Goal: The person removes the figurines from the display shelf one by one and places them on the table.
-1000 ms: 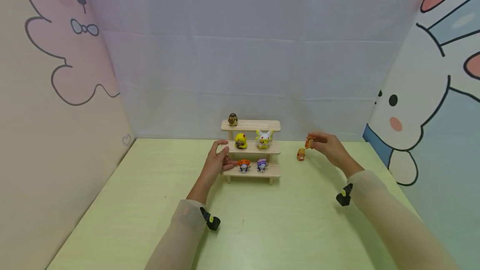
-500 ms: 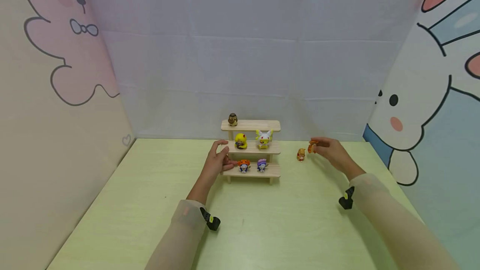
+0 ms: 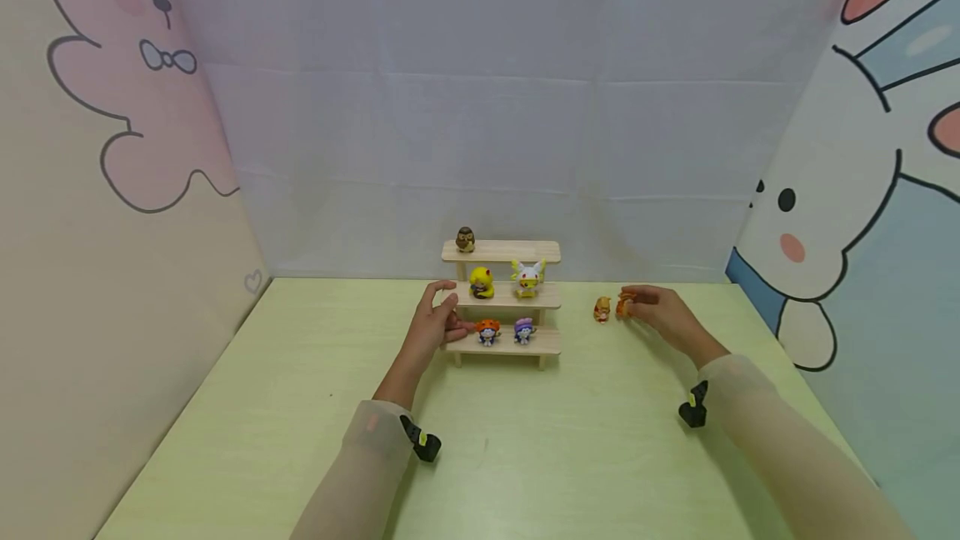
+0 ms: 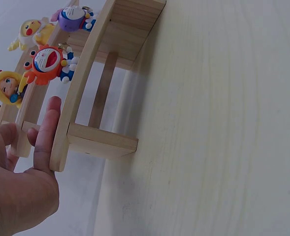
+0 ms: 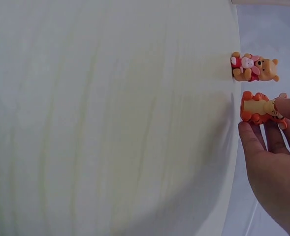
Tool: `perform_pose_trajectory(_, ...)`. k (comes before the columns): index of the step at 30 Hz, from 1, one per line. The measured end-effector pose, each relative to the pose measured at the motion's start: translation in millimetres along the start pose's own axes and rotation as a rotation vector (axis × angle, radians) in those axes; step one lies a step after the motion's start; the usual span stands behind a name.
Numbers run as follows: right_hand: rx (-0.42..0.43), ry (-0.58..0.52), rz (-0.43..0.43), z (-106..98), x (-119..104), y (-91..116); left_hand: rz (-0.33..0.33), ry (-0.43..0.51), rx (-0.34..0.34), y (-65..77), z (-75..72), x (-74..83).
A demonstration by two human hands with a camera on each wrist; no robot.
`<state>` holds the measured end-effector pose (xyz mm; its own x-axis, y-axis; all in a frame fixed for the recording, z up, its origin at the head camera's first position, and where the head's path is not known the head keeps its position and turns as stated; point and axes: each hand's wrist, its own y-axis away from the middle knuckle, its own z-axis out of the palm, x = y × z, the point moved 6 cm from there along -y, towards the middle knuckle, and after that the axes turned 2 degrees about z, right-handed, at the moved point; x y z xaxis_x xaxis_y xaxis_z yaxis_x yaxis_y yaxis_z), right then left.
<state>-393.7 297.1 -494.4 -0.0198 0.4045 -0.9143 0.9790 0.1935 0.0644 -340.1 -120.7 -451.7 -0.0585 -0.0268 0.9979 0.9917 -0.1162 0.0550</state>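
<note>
My left hand [image 3: 427,330] holds the left end of a three-tier wooden display stand [image 3: 517,251]. In the left wrist view, one straight finger [image 4: 47,135] lies along the lowest tier, and other fingers curl about the middle tier's end. At the right, my right hand [image 3: 669,317] pinches an orange tiger figurine [image 5: 255,108] by its head between thumb and fingers. The tiger stands upright, its base right at the table. Close to its left is a yellow bear figurine [image 3: 602,309] in red, hugging a small pink figure.
On the stand's top tier is an owl figurine [image 3: 466,240]. A yellow-haired figurine [image 3: 482,282] and a white-and-yellow one [image 3: 528,279] share the middle tier. Below them stand an orange-hooded figurine [image 3: 488,332] and a purple-hatted one [image 3: 523,331]. A pale curtain [image 3: 480,107] hangs behind the table [image 3: 510,457].
My right hand has moved down and slightly right, lowering the tiger figurine from above the bear's level to beside it. The left hand and the stand have stayed put.
</note>
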Motion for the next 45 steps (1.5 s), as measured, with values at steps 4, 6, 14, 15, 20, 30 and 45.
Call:
perform_pose_trajectory(4,-0.004,0.02,0.01,1,3,1,-0.001,-0.001,0.004,1.9,0.4,2.7)
perform_pose_trajectory(6,-0.006,0.033,0.014,1,4,2,-0.002,0.004,0.007,-1.3,-0.6,-2.0)
perform_pose_trajectory(14,-0.008,0.024,0.016,2,8,3,0.026,-0.004,0.038,-13.4,-4.1,-20.8)
perform_pose_trajectory(15,-0.009,0.018,0.019,2,8,2,0.031,-0.007,0.043,-13.5,-4.1,-21.0)
perform_pose_trajectory(20,-0.013,0.007,0.024,3,10,3,0.038,-0.015,0.059,-12.7,-3.3,-21.1)
perform_pose_trajectory(30,-0.023,-0.022,0.009,4,6,6,0.05,-0.003,0.061,-11.4,-2.3,-20.2)
perform_pose_trajectory(45,-0.015,0.011,-0.039,-4,-9,7,0.06,-0.016,0.049,-10.4,-2.8,-18.9)
